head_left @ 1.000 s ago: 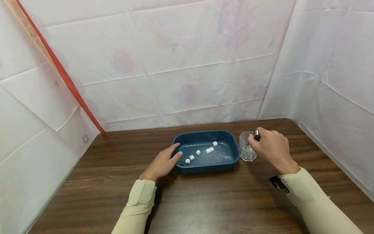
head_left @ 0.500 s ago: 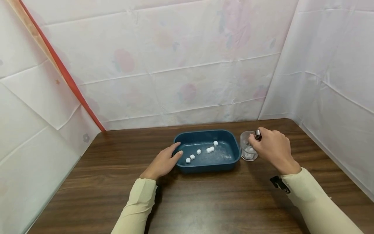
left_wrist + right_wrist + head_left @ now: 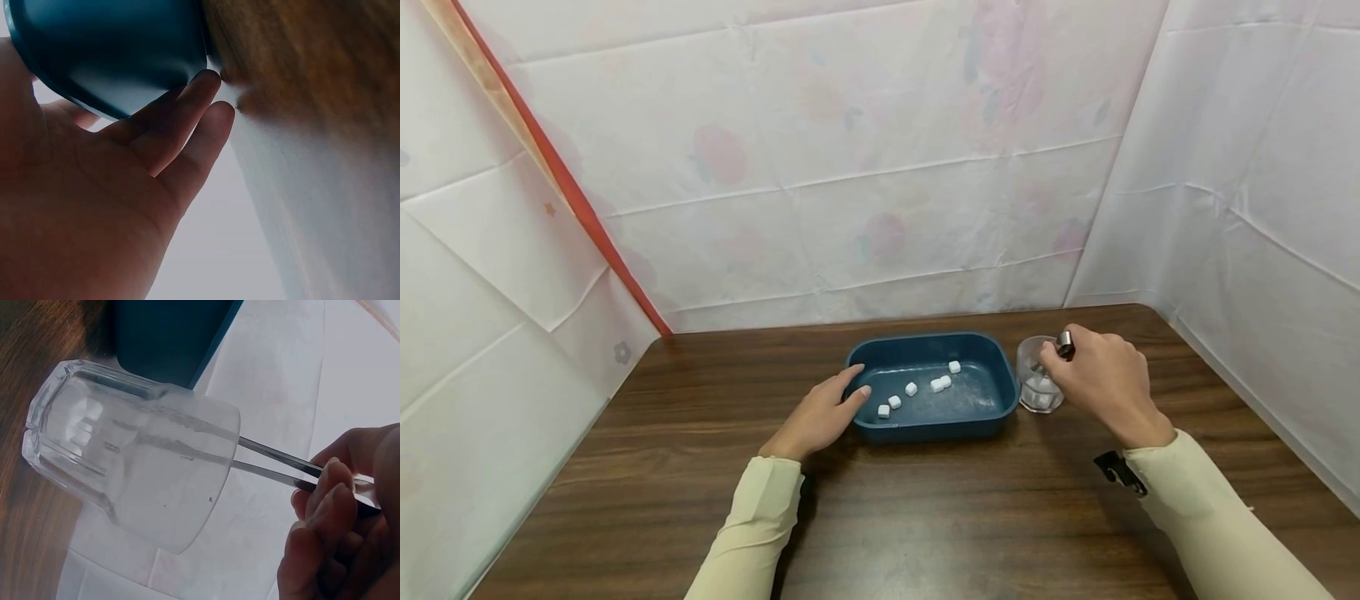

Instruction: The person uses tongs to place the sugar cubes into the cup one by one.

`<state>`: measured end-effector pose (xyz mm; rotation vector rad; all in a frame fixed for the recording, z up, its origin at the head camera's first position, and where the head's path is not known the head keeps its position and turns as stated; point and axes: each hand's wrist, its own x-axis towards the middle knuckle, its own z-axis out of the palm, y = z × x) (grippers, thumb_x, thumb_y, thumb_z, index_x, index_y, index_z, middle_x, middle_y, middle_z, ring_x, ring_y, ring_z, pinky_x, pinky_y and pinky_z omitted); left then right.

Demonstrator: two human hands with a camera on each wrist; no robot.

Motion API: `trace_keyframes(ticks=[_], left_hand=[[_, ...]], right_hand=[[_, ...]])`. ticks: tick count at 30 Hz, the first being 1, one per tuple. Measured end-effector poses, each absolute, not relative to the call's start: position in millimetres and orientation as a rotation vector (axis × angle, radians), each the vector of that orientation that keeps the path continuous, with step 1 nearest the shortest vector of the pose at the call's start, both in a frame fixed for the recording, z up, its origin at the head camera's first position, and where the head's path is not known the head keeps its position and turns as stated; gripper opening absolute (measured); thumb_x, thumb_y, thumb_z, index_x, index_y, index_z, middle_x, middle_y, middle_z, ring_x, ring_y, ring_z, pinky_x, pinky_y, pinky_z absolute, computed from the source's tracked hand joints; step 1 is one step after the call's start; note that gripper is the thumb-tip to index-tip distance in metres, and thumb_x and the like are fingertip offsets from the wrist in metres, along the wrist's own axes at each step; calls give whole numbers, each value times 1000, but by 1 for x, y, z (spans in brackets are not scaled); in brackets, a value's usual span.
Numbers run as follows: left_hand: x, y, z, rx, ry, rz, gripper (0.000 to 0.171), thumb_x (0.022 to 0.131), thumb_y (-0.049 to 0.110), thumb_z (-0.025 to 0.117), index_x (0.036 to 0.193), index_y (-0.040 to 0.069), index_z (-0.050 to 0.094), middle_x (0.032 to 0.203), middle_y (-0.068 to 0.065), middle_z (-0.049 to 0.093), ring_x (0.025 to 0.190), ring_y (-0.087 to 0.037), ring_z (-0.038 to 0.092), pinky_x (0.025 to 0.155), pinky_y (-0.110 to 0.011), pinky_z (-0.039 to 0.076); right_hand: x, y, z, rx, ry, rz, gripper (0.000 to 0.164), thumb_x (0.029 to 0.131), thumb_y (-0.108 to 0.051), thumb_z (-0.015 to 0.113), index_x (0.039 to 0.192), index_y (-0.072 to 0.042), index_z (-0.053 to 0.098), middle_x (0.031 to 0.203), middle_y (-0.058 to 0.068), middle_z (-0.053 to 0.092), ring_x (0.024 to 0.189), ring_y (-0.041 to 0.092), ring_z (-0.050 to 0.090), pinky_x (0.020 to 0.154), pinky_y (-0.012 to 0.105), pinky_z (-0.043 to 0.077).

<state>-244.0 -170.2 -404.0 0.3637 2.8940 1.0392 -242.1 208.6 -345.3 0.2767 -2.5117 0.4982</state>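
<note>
A blue rectangular basin (image 3: 936, 429) holds several small white cubes (image 3: 912, 389). My left hand (image 3: 820, 412) holds its left end, thumb and index finger over the rim; in the left wrist view other fingers (image 3: 187, 128) lie along the outside wall (image 3: 112, 56). A clear glass (image 3: 162, 456) stands beside the basin's right end, with white cubes (image 3: 84, 422) at the bottom. My right hand (image 3: 1105, 379) grips metal tongs (image 3: 275, 459). In the right wrist view their two slim arms reach down into the glass, slightly apart; the tips blur behind the frosted wall.
The dark wood-grain table (image 3: 917, 517) ends at a white patterned sheet (image 3: 850, 208) behind it. Similar sheets rise on the left and right. A red-orange strip (image 3: 572, 192) runs down the left corner. A black strap (image 3: 1120, 472) sits at the right wrist.
Between the frames the view shifts very slightly. White cubes show more plainly in the bottom of the glass, while the tongs stay inside it. Left hand and basin keep their places.
</note>
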Motion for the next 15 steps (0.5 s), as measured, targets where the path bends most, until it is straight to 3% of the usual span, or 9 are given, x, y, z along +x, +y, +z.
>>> trace_keyframes(ticks=[15], left_hand=[[-243, -169, -403, 375, 2888, 1060, 59, 106, 43, 48, 156, 15, 37, 157, -9, 39, 143, -31, 37, 114, -55, 31]], right_hand=[[-239, 208, -341, 286, -2431, 488, 41, 89, -24, 61, 58, -17, 36, 50, -7, 25, 44, 15, 29, 38, 31, 21]])
